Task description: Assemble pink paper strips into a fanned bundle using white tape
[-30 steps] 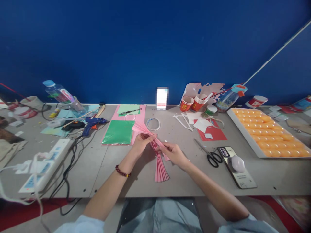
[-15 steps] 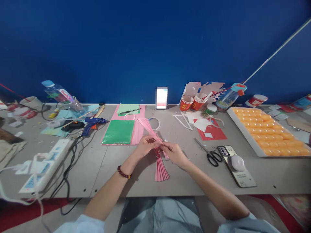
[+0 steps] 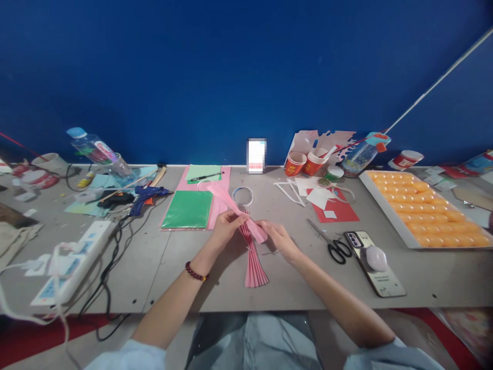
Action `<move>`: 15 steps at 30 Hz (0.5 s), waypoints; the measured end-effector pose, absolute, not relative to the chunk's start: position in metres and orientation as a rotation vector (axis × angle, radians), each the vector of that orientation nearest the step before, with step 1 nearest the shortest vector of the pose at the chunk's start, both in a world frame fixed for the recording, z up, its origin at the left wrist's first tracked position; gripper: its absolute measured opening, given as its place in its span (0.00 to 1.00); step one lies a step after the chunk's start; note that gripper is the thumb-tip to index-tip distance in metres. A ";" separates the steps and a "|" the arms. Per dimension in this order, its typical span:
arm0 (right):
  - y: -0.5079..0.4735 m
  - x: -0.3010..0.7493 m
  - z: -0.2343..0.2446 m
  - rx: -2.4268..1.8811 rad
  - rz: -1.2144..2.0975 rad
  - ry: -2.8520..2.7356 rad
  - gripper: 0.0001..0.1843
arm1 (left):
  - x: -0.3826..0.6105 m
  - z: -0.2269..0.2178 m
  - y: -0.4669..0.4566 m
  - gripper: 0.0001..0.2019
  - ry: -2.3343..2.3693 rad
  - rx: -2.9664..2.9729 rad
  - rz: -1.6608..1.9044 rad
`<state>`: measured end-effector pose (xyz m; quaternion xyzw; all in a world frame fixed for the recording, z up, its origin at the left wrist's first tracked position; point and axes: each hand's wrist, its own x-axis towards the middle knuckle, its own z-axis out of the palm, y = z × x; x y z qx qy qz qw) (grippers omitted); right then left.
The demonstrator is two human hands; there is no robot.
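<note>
A strip of pink pleated paper slants across in front of me, fanned at both ends. My left hand pinches it near its middle. At its lower right end, my right hand has its fingers closed on the paper's edge. Beneath it a second pink pleated paper lies on the table, its lower end spread like a fan and its waist narrow. My left hand covers part of where the two cross. Just beyond the held strip is a roll of tape.
Scissors and a phone lie to the right, near a tray of orange balls. Green paper in a packet is at the left. Further left are a blue glue gun and a power strip with trailing cables.
The held pleated strip has opened wider at both ends, its upper end shifting left. My right hand has moved slightly right, toward the strip's lower end. The paper beneath stays put.
</note>
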<state>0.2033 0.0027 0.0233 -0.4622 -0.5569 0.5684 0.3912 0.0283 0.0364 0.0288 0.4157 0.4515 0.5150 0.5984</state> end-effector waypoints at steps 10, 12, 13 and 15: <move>0.002 0.201 0.014 -1.164 1.547 -1.408 0.24 | 0.027 0.023 0.040 0.12 1.075 0.978 1.208; 0.003 0.201 0.015 -1.161 1.548 -1.414 0.24 | 0.026 0.022 0.041 0.12 1.052 0.952 1.212; 0.003 0.201 0.015 -1.157 1.547 -1.418 0.24 | 0.026 0.021 0.041 0.12 1.041 0.934 1.211; 0.003 0.201 0.014 -1.157 1.550 -1.420 0.24 | 0.026 0.020 0.041 0.13 1.021 0.890 1.201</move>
